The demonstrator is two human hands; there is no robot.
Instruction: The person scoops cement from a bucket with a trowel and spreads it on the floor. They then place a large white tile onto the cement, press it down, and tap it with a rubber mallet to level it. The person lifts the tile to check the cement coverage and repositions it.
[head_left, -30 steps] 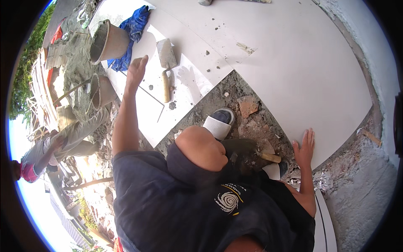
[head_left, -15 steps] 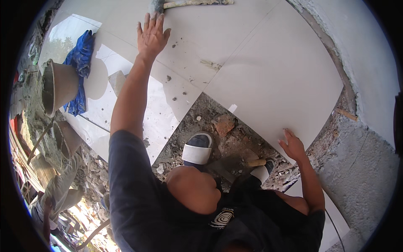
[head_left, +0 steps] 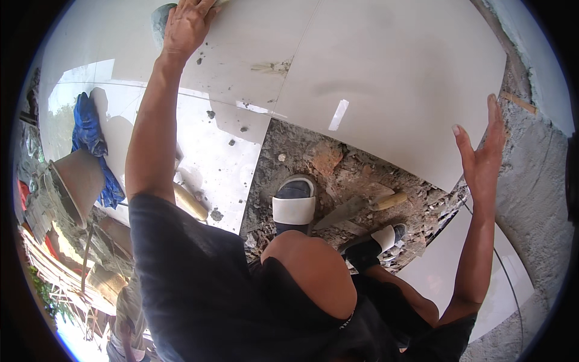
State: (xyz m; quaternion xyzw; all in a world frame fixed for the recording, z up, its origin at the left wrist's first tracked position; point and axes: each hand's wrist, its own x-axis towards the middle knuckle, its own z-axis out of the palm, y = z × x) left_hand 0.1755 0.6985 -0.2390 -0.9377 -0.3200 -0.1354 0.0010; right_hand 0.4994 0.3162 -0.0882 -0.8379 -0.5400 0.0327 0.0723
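Observation:
At the top left my left hand (head_left: pixel 188 29) is closed over the handle of a mallet with a grey head (head_left: pixel 161 23). The handle's far part is cut off by the frame edge. My right hand (head_left: pixel 485 154) is open, thumb and fingers apart, at the right edge of a large pale floor tile (head_left: pixel 392 78); whether it touches the tile I cannot tell. A small white strip (head_left: pixel 339 114) lies on this tile. Below its near edge, a trowel (head_left: pixel 341 213) with a wooden handle lies on rough ground (head_left: pixel 325 148) near my sandalled feet.
Pale tiles (head_left: pixel 223 163) with mortar crumbs extend to the left, where a wooden-handled tool (head_left: pixel 190 202) is partly hidden by my arm. A bucket (head_left: pixel 78 181) and blue cloth (head_left: pixel 89 130) stand farther left. Another tile (head_left: pixel 458 259), a dark cord (head_left: pixel 509 277) and rough concrete (head_left: pixel 531 199) are at right.
My left hand has moved from beside the mallet onto its handle and closed. My right hand has lifted off the tile's near corner toward its right edge. The view has shifted.

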